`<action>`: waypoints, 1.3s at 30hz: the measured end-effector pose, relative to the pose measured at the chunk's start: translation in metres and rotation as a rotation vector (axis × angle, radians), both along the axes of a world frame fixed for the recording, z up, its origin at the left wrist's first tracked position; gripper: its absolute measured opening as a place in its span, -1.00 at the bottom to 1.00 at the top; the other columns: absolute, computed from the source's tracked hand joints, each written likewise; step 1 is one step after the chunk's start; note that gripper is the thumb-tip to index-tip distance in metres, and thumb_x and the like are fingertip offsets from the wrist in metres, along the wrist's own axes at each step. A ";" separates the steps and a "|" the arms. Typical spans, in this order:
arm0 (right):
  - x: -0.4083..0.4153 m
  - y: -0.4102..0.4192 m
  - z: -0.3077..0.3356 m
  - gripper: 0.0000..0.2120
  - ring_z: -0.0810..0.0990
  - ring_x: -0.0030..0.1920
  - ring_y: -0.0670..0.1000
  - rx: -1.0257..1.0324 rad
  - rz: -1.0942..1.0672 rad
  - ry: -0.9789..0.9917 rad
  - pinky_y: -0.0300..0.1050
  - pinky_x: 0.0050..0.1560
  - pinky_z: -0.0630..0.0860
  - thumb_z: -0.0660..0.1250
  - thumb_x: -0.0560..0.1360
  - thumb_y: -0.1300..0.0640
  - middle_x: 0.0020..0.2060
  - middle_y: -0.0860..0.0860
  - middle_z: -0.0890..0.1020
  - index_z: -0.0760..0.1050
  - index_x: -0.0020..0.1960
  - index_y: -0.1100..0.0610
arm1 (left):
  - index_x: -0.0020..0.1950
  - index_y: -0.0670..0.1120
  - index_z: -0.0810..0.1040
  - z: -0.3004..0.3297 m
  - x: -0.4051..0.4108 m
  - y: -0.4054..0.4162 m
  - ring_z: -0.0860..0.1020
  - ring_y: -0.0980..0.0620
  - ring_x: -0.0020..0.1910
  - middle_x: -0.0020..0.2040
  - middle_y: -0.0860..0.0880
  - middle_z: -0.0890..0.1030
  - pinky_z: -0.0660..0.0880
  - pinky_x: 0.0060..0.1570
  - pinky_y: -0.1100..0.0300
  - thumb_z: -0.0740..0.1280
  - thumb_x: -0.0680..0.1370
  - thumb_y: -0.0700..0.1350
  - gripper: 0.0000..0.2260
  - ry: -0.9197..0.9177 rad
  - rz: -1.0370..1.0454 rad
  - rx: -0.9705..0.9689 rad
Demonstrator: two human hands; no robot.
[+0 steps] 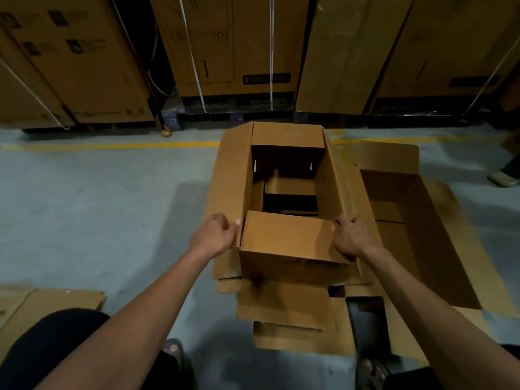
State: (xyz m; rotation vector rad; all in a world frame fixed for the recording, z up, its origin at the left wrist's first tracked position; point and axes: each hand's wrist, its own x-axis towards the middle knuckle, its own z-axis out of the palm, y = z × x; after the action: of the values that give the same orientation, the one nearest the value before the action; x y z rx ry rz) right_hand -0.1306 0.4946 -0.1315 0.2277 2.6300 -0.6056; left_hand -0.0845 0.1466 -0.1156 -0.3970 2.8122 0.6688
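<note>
An open brown cardboard box [287, 243] stands on flattened cardboard [284, 308] on the concrete floor in front of me. Its long side flaps stand up and its near end flap is folded inward. My left hand [215, 235] grips the near left corner, fingers curled around the left flap's edge. My right hand [351, 237] grips the near right corner, fingers curled over the right flap's edge. The inside of the box is dark, with its bottom flaps partly folded.
A second open box [416, 220] lies to the right. Flat cardboard [56, 302] lies at the lower left. Tall strapped cartons [233, 52] line the far side behind a yellow floor line [112, 146]. Another person's foot [503, 178] shows at the right edge. My sandalled feet [371, 372] are below.
</note>
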 end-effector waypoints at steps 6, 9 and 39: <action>-0.004 0.008 0.028 -0.90 0.50 0.24 0.24 -0.271 -0.194 0.224 0.28 0.17 0.64 0.20 0.69 0.04 0.27 0.03 0.35 0.45 0.18 -0.04 | 0.57 -0.01 0.44 0.006 -0.007 0.014 0.48 -0.26 0.46 0.50 -0.19 0.51 0.41 0.45 -0.15 -0.11 0.70 0.37 -0.32 -0.112 0.126 0.291; 0.002 0.009 0.058 -0.61 0.62 0.22 0.16 -0.611 -0.264 0.346 0.10 0.11 0.57 0.08 0.72 -0.03 0.12 0.04 0.69 0.55 -0.13 0.09 | 0.45 0.06 0.55 0.020 -0.015 0.014 0.52 -0.19 0.39 0.42 -0.14 0.58 0.43 0.42 -0.17 -0.14 0.68 0.41 -0.31 -0.006 0.269 0.471; 0.039 -0.041 0.049 -0.59 0.75 -0.07 -0.03 -0.175 0.457 -0.245 -0.03 0.07 0.70 0.31 0.62 -0.29 -0.07 -0.01 0.78 0.67 0.16 0.02 | 0.31 0.15 0.69 0.031 0.007 0.060 0.61 0.05 0.20 0.23 0.12 0.68 0.55 0.29 0.00 0.43 0.62 0.15 -0.73 -0.528 -0.921 0.035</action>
State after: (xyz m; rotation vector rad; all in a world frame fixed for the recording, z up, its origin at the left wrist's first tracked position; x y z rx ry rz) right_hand -0.0916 0.4536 -0.0827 -0.3253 2.2659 -0.5977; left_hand -0.0776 0.2061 -0.0843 0.6174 2.1194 0.3207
